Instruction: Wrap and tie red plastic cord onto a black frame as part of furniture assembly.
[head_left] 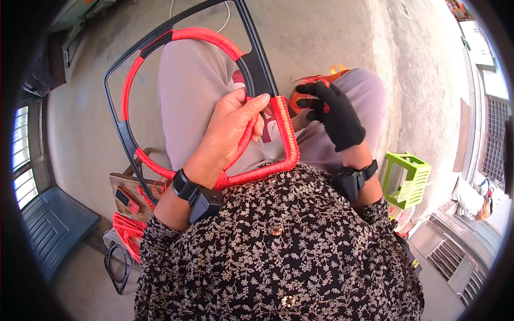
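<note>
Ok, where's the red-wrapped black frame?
Head view: the red-wrapped black frame is left of centre over the left thigh, held by the left hand, with the gloved right hand to its right.

A: What is the floor like?
B: Grey-beige concrete, smooth-looking, with paler and darker worn patches.
A: What is on the left?
B: A dark-framed window with bright white panes. Below it is a blue panel with raised rectangular outlines, like a door. Nearer in stands a worn brown wooden surface.
A: And the right?
B: A lime-green plastic crate with slotted sides. Farther out are a barred window and, lower down, a grey metal-barred frame.
A: The light?
B: Pale, like daylight, brightest at the left panes.
</note>
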Demonstrator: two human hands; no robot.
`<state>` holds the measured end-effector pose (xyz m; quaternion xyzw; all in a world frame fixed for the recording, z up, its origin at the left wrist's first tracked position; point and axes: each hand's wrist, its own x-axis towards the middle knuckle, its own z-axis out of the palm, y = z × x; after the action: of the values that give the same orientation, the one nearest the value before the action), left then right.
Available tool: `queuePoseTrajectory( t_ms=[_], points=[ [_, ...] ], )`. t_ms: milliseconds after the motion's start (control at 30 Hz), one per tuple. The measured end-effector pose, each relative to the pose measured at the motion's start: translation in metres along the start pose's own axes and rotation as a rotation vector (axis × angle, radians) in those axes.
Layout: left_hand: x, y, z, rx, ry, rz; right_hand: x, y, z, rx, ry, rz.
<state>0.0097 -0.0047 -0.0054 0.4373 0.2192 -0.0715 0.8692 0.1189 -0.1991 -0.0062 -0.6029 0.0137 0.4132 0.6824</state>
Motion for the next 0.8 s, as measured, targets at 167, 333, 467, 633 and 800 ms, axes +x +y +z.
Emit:
queuePoseTrajectory(
  t_ms=[167,333,467,633,800],
  points=[
    [0.000,0.003,-0.001,-0.058,0.012,0.029,-0.017,-0.022,-0.020,-0.371,0.306,-0.069],
    [-0.001,0.004,0.001,-0.064,-0.028,0.049,-0.040,-0.036,-0.020,-0.377,0.464,-0.152],
    [-0.001,0.002,0.001,-0.057,0.002,0.040,-0.045,-0.035,-0.015,-0.232,0.426,-0.221],
    [0.000,0.002,-0.001,-0.018,0.044,0.073,-0.034,-0.030,-0.006,-0.166,0.349,-0.276],
    [-0.010,0.007,0.001,0.023,0.113,0.114,-0.023,-0.031,0.004,-0.178,0.289,-0.280]
  ],
)
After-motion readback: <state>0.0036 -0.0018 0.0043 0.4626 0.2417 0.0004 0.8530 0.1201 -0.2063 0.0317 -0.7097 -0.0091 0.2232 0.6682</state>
